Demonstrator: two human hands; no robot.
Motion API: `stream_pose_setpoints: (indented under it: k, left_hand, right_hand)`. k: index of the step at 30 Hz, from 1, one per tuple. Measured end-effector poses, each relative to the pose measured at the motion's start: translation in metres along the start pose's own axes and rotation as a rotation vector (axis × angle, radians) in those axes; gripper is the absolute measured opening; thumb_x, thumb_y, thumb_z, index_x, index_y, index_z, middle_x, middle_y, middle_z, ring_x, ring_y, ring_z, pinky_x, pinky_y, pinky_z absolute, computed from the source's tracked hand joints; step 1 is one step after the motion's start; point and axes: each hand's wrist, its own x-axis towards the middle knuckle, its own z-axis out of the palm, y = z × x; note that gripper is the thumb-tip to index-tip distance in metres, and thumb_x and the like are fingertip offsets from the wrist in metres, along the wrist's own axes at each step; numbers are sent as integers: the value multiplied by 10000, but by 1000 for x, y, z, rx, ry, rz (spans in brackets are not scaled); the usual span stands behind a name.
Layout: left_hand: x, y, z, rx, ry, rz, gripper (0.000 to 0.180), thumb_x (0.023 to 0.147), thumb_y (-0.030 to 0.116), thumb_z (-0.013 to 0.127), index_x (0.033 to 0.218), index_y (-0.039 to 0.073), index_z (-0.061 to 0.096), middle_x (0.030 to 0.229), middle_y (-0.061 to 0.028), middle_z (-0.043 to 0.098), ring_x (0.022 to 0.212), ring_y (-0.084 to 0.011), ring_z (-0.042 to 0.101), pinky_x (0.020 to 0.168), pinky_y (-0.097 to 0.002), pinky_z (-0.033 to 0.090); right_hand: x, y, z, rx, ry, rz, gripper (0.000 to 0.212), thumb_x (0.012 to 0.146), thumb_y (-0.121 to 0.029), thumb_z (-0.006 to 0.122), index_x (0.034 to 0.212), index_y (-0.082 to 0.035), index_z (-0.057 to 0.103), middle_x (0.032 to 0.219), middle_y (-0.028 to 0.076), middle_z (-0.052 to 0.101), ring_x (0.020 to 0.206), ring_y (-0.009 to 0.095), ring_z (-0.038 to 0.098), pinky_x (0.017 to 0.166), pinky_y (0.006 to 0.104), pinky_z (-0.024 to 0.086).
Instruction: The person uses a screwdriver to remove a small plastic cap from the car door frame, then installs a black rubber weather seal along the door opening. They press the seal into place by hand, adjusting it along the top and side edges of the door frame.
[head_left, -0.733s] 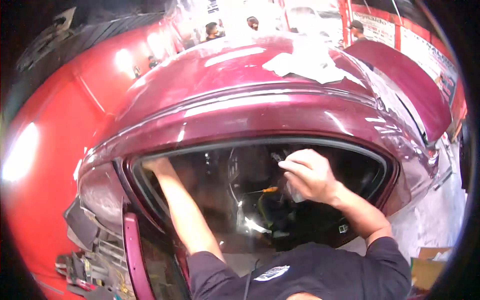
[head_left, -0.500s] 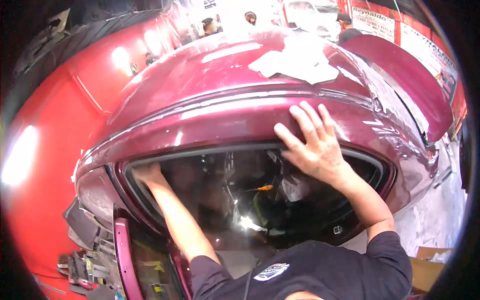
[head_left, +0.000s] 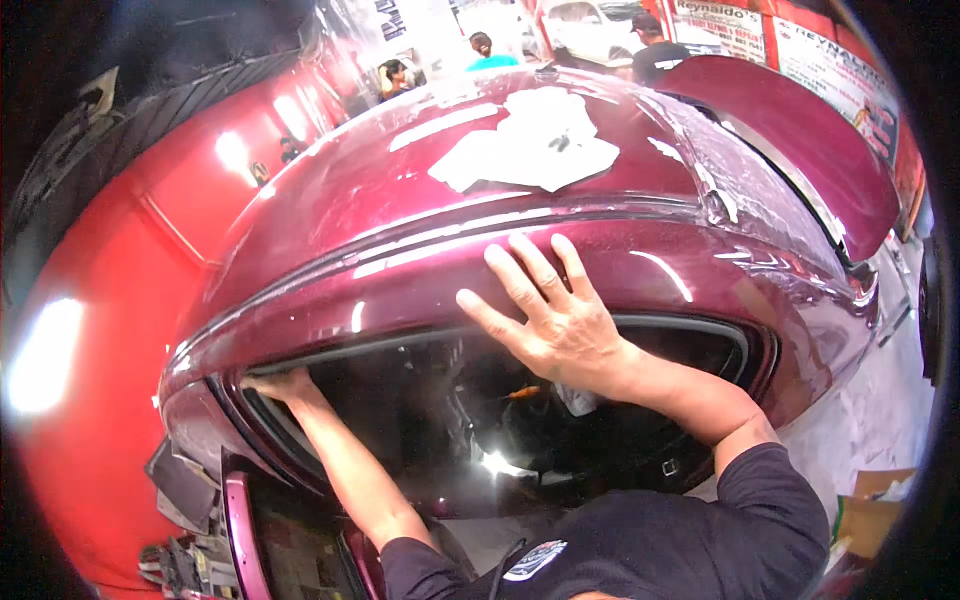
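Observation:
My right hand [head_left: 560, 325], fingers spread wide, is laid against the maroon body panel [head_left: 390, 300] just above a large dark car window [head_left: 440, 420]. Its wrist and forearm cross in front of the glass. At the window's left corner, my left hand [head_left: 283, 384] presses on the black rubber seal [head_left: 640, 322] with outstretched fingers; their tips are small and hard to make out. Neither hand holds anything that I can see. Reflections and a small orange object [head_left: 522, 393] show in the glass.
White paper [head_left: 530, 150] lies on the maroon roof. A raised maroon panel [head_left: 800, 140] is at the right, an open door's edge [head_left: 243, 535] at lower left. Several people are beyond the car, one in a dark shirt [head_left: 657, 58]. A cardboard box [head_left: 868, 520] sits at lower right.
My right hand has moved left along the panel above the window. My left hand has shifted slightly left and down at the corner. The whole view has shifted a little.

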Motion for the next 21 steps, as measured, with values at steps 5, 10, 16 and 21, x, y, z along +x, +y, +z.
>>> stream_pose_setpoints:
  k: [5,10,16,21]
  left_hand:
    - [1,-17,-12,312,-56,334,787,978,615,309,1355,-39,532,1348,-243,570,1221,-420,571,1048,-609,457]
    - [9,-16,-28,119,-7,171,905,961,706,250,1384,-54,499,1368,-254,554,1220,-432,571,1038,-617,461]
    - [-46,4,43,70,240,5,865,987,698,248,1439,-16,434,1419,-214,522,1286,-397,517,1095,-577,399]
    - [-13,-51,-24,129,83,5,807,1011,660,253,1473,13,386,1459,-188,485,1326,-370,478,1124,-541,372]
  right_hand:
    - [48,-43,34,36,-45,-42,610,879,-260,603,1461,-126,481,1498,312,371,1383,486,374,1102,690,287]
    - [125,-121,99,-23,113,-271,562,944,-299,465,1443,-43,489,1440,306,460,1341,507,432,1089,660,359]
    - [168,-175,134,-102,141,-352,568,952,-329,434,1450,-62,490,1433,281,490,1305,478,490,1083,613,396]
    - [168,-164,131,-180,142,-340,536,941,-313,458,1404,-56,542,1365,288,541,1228,473,542,1027,590,451]
